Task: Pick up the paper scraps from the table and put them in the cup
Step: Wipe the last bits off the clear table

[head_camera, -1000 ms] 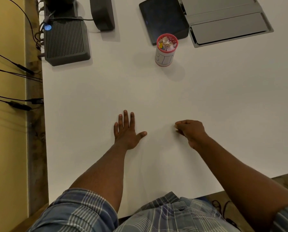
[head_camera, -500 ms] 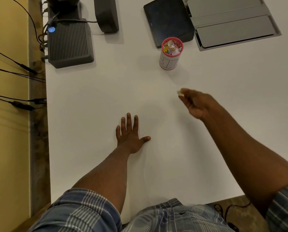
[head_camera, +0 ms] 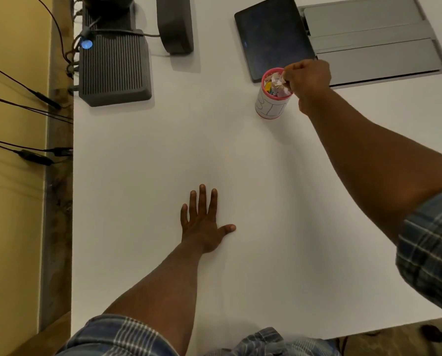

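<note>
Right hand (head_camera: 307, 79): we see it curled over the far-right rim of the cup, fingers bunched and pointing down into the opening. Whether a scrap is pinched between them we cannot tell; the fingertips are hidden by the knuckles.
Why held so: we judge the wrist sits above the rim so that anything let go falls inside, not onto the surface.
Pink-rimmed white paper cup with pen marks on its side (head_camera: 270, 106): upright, just in front of the dark tablet; our right hand touches or nearly touches its rim.
White and coloured paper scraps in the cup (head_camera: 275, 84): heaped to the brim, so we expect a new piece could slide off unless pushed down.
Left hand (head_camera: 203, 222): spread flat, palm down on the white surface (head_camera: 137, 201), well apart from the cup; we read it as a brace while we reach.
Loose scraps on the surface: none that we can see.
Flat dark tablet (head_camera: 271, 39): behind the cup.
Progress: we judge the task near its end.
</note>
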`<state>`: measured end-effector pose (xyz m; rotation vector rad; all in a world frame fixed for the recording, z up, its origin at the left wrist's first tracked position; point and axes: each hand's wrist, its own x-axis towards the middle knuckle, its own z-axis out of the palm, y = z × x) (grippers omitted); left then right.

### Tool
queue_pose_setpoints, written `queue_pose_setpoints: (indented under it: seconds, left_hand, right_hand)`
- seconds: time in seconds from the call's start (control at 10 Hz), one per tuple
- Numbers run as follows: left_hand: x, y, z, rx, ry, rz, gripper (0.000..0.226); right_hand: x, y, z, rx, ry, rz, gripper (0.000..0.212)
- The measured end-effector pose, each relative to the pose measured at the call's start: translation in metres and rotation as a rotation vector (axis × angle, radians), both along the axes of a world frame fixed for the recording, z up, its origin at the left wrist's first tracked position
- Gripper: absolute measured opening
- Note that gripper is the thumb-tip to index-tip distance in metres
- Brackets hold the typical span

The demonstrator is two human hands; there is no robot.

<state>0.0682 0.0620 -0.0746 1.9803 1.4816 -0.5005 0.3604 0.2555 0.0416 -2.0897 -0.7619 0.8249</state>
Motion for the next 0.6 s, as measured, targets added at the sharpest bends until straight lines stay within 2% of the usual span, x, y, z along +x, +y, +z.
queue_pose_setpoints:
  seconds: [0.1, 0.2, 0.3, 0.5, 0.6]
  left_hand:
    - [0.000, 0.001, -0.002, 0.006, -0.007, 0.011, 0.098]
    - [-0.001, 0.000, -0.004, 0.013, -0.009, 0.013, 0.098]
    - [-0.001, -0.001, -0.003, 0.017, -0.014, 0.012, 0.098]
    - [-0.001, -0.001, -0.001, 0.018, -0.010, 0.014, 0.097]
    - [0.000, 0.000, 0.003, 0.028, -0.014, 0.025, 0.098]
  right_hand:
    - [-0.003, 0.010, -0.012, -0.016, -0.269, 0.083, 0.021]
    - [-0.007, 0.012, -0.017, 0.039, -0.374, 0.100, 0.018]
    - [-0.009, 0.008, -0.015, 0.153, -0.438, 0.077, 0.021]
    - [-0.031, -0.024, -0.019, 0.318, -0.440, 0.063, 0.023]
    - [-0.058, -0.075, -0.038, 0.354, -0.489, 0.152, 0.025]
